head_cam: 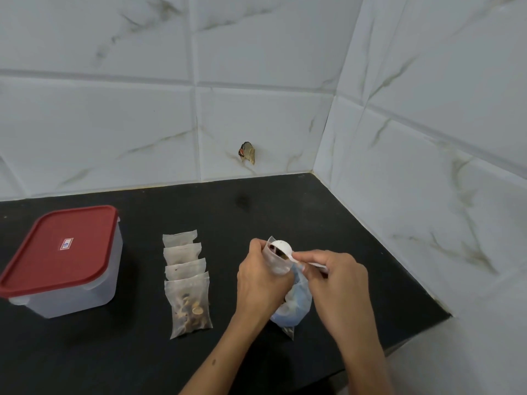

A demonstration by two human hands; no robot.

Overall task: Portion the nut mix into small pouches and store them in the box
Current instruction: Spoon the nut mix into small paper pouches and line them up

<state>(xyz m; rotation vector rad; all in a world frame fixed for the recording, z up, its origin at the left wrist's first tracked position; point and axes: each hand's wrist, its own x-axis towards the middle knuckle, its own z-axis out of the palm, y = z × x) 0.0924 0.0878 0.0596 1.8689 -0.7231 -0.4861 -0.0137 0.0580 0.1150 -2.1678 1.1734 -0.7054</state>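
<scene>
A: Four pouches [186,280] lie in an overlapping row on the black counter [285,206], between the box [61,262] and the hands. They are small, clear and flat; the nearest one shows pale and brown nuts through its wall, while what the three behind it hold is too faint to tell.

B: And the one being filled?

A: A fifth pouch [275,259] stands upright in the left hand [262,280], whose fingers are curled round it, keeping its mouth open. Dark bits show inside near the mouth.

B: The right hand?

A: The right hand [336,283] pinches the handle of a white spoon [282,248] between thumb and fingertips. The spoon's bowl sits tipped at the pouch's mouth, touching it.

B: Where is the mix itself?

A: In a bigger clear bag [293,307] on the counter under both hands, just below the held pouch; something blue shows through it, and its contents are mostly hidden.

B: The box?

A: Well apart at the left: translucent walls, red lid [57,246] on. I cannot tell what is inside.
</scene>
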